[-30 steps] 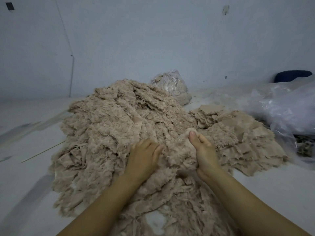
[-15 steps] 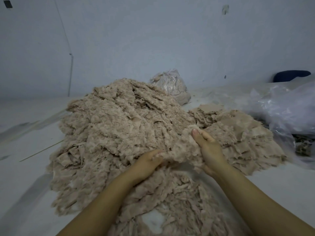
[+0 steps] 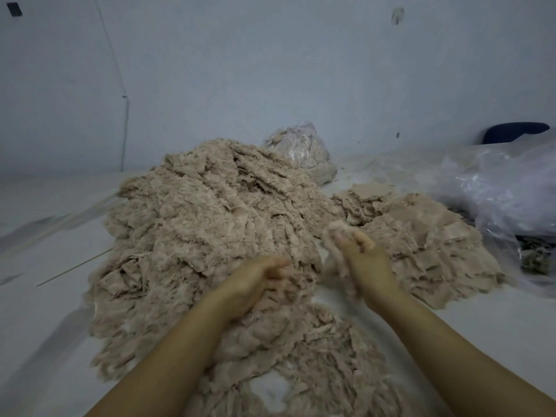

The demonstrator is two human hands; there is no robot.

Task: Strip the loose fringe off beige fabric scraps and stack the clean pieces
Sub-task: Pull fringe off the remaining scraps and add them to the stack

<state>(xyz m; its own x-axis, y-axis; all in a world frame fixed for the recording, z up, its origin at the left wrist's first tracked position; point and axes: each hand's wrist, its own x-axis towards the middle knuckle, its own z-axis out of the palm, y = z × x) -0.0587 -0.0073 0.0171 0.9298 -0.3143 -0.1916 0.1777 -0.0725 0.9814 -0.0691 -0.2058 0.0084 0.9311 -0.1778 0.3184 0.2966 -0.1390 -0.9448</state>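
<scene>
— Near the floor's front edge, what did the hands do?
— Left hand (image 3: 255, 284) lay curled into the fringed scrap heap (image 3: 204, 230), gripping fabric. Right hand (image 3: 361, 260) pinched a fuzzy beige scrap (image 3: 334, 233), blurred.
— And the cleaned pieces?
— Flat stack (image 3: 427, 233) sat right of the heap, beside a clear plastic bag (image 3: 505, 191).

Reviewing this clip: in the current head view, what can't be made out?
- Right hand: motion blur; it holds a fabric scrap, but the finger positions and the scrap's edges are unreadable.
- Left hand: fingers blurred against the fringed pile; whether it grips anything cannot be told.
- Clear plastic bag: cut off by the right edge; glare hides its contents.
- Dark blue object: mostly hidden behind that bag.
</scene>
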